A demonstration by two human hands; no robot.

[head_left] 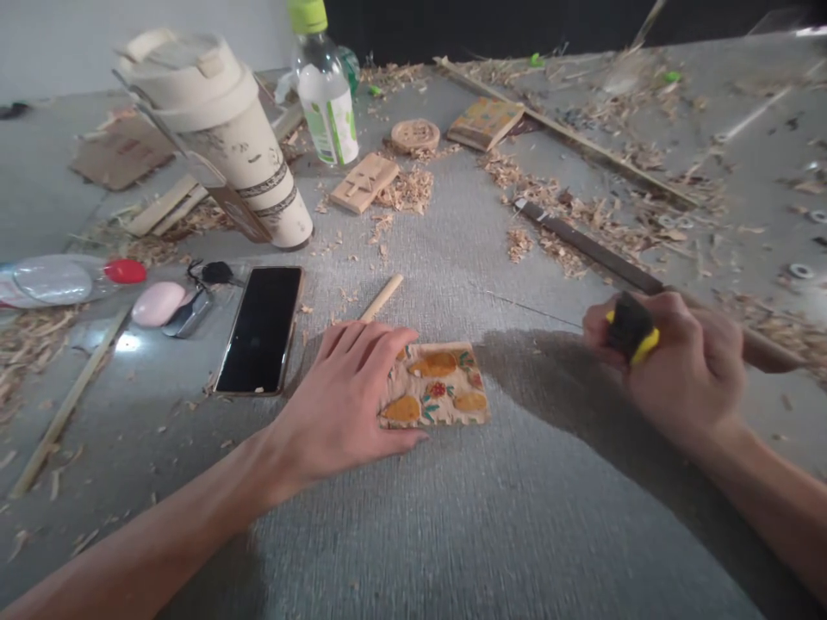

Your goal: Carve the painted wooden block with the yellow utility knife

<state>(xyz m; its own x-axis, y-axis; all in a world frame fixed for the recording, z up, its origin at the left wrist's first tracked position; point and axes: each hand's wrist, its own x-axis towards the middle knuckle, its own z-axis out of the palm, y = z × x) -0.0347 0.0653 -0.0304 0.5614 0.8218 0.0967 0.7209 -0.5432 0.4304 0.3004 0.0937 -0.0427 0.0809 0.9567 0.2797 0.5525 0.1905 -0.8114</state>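
My left hand [345,400] is closed round the left end of a small carved wooden block [454,398], which lies on the grey cloth. Orange shapes, a red berry-like motif and green leaves are painted on its top; my fingers cover the left part. Off to the right, apart from the block, my right hand [685,362] grips a thin tool by its black-and-yellow handle [633,329]. A fine, dark, needle-like shaft [530,308] points left from this fist; its exact kind cannot be made out. Behind my left fingers lies a short wooden stick [382,297].
A phone [260,331], a tall cream tumbler [239,146] and a green-capped bottle [326,103] stand or lie left. Farther back are a carved wooden piece [365,182], a round carved disc [415,134] and a painted block [486,122]. A flat file [591,245] lies among wood shavings.
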